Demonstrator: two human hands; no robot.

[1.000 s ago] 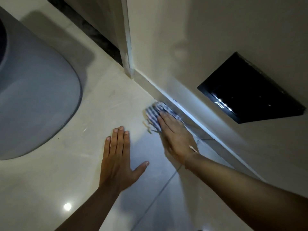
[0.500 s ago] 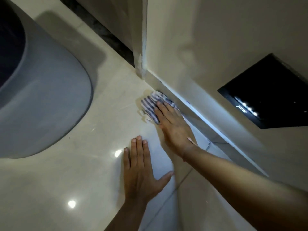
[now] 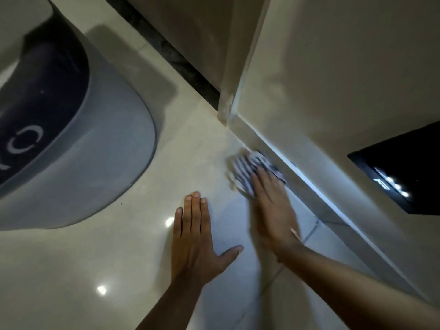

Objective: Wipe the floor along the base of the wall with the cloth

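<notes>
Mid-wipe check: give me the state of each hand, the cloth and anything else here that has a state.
right hand: flat, pressing the cloth, motion-blurred
left hand: flat on the floor, fingers together, empty
striped cloth: bunched, on the floor against the skirting
black wall panel: small lights lit

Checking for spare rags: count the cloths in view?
1. The striped cloth lies on the floor tile against the skirting, under the right hand. None elsewhere visible.

Your cloth [image 3: 247, 171] shows blue-and-white stripes — set against a glossy cream floor [image 3: 100, 253], an off-white wall [image 3: 333, 79], a grey-and-navy appliance [image 3: 78, 148] and a black panel [image 3: 409, 172].
</notes>
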